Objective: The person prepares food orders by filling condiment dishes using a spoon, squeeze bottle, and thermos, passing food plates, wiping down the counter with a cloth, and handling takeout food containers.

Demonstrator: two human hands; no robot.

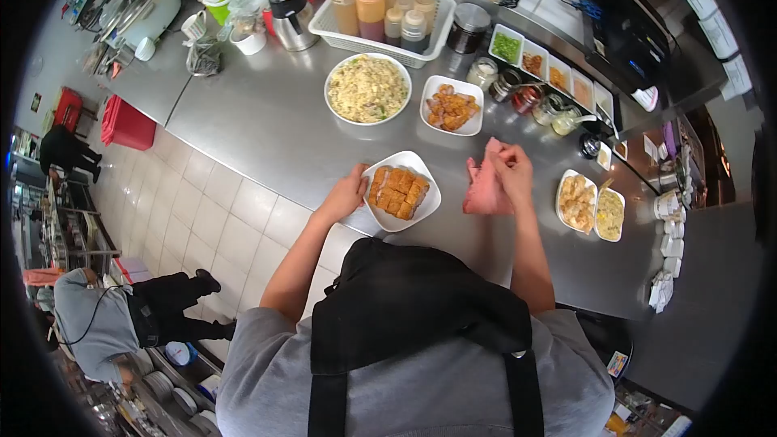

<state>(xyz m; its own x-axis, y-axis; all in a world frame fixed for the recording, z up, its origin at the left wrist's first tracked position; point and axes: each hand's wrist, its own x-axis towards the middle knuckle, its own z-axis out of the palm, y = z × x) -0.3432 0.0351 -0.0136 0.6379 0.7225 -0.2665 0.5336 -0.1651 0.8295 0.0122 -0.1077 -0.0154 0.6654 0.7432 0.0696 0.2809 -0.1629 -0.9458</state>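
The left hand holds the rim of a white square bowl on the shiny metal bench. Its fingers are closed on the edge. Brown, crispy cut meat sits inside the bowl. The right hand pinches a pink cloth, with its fingers almost shut. The cloth is to the right of the bowl, not touching it. Behind them are a big round bowl of fried rice and a smaller bowl of brown pieces.

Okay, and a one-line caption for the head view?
Left hand at a square white bowl of browned, sliced food, right hand gripping a pink cloth.
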